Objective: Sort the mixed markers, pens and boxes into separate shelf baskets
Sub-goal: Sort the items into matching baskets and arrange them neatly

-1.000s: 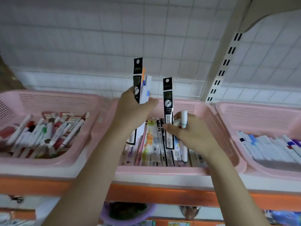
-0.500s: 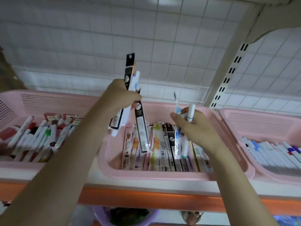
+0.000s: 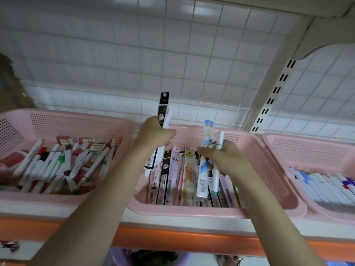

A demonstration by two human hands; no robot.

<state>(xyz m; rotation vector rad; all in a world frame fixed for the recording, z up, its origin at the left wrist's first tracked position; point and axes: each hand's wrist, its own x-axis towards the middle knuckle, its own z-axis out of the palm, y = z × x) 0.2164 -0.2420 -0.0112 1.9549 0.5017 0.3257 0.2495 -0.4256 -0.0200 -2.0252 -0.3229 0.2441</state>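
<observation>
You face a shelf (image 3: 172,223) with an orange front edge and a white wire grid (image 3: 134,54) behind it; three pink perforated baskets stand on it side by side. The left basket (image 3: 63,121) holds a loose heap of white-barrelled markers (image 3: 57,166) with red, green and brown caps, lying crosswise over some red-and-white boxes (image 3: 92,146) at its far side. The middle basket (image 3: 211,210) holds flat packaged pens (image 3: 184,179), laid lengthwise from near to far in a tidy row. The right basket (image 3: 307,150), partly cut off by the frame edge, holds white markers with blue caps (image 3: 326,187), lined up in parallel.

Both of your hands are over the middle basket. Your left hand (image 3: 153,135), at its far left corner, grips a black pen pack (image 3: 163,110) together with a paler item that is too blurred to name; the pack stands nearly upright, its top above the basket's rim. Your right hand (image 3: 224,158), further right, has its fingers curled round a pale blue patterned pen pack (image 3: 206,150) and a white marker with a green band (image 3: 218,150), both held steeply with their lower ends pointing down among the packs.
</observation>
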